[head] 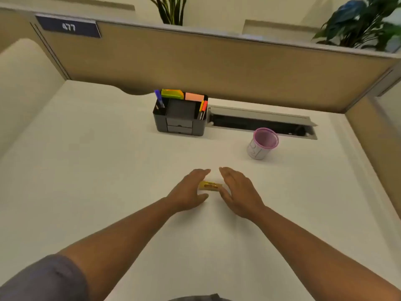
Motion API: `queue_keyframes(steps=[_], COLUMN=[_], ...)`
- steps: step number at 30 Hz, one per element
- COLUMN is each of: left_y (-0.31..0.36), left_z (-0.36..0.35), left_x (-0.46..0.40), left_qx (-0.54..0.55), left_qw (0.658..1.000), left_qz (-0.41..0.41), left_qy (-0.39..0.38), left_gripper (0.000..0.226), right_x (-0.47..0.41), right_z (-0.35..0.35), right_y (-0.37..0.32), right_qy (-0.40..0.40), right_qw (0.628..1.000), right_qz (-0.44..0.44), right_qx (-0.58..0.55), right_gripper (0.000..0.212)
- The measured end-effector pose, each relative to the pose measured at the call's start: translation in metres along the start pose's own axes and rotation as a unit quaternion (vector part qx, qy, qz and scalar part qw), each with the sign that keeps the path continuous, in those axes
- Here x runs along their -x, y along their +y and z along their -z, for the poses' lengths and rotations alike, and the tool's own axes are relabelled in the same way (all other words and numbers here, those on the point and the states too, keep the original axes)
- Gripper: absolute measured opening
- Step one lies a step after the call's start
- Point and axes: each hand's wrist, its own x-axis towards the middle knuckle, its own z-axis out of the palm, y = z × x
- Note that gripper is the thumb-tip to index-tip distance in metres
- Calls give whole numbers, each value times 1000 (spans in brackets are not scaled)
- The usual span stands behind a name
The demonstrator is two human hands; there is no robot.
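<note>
1. Yellow piece (210,186) lies on the white desk (108,170), about mid-desk and well apart from everything else that stands there. The desk is the largest thing in view.
2. Cable trough (260,124): back right, lid raised, dark inside.
3. Black organizer (180,118): back centre, just left of the trough, with pens and sticky notes in its compartments.
4. Pink-rimmed cup (261,144): upright in front of the trough, off to the right and well apart from my hands.
5. Left hand (188,190) and right hand (238,192): both low over the desk, palms turned toward each other, one on each side of the yellow piece.
6. Fingers (229,173): straight and held side by side on both hands, clamped on nothing. My left palm seems to meet the left end of the piece and my right thumb lies just beside the right end. I cannot tell whether either truly touches.
7. The piece itself is small and flat with slots in its top face. It is too blurred to name.
8. Step in hand, as I judge it: bracketing the piece ahead of a pickup, with no grip made yet.
9. The next move likely calls for a light pinch across the ends with one hand's thumb and forefinger. The piece sits low, so my fingertips must come right down to the desk.
</note>
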Motion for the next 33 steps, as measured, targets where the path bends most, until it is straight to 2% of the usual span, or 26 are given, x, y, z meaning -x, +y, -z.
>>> queue_keyframes(steps=[5,12,17,20,24,33], left_y=[-19,-30,-33,-31,-30,-29], left_z=[-9,-12,-3,-2,1,7], left_x=[-12,-25,-26,-22,-20,-18], left_qx=[34,132,219,262,310,354], left_qw=[998,988,972,960,944,927], left_qz=[53,82,91,97,111,127], left_qy=[-7,24,-11,-26,-15,-4], left_gripper=[68,45,32,21,26,31], right_x=[3,-7,-9,-12,-18,-25], right_z=[-27,-45,-51,-50,-48,-44], right_y=[8,4,4,2,0,7], right_qy=[-67,0,53,57,31,-23], right_qw=[994,973,961,942,915,890], right_qz=[-44,-77,-95,-121,-161,-189], right_qx=[-76,-219,-256,-307,-367,-413], right_gripper=[66,57,42,28,19,23])
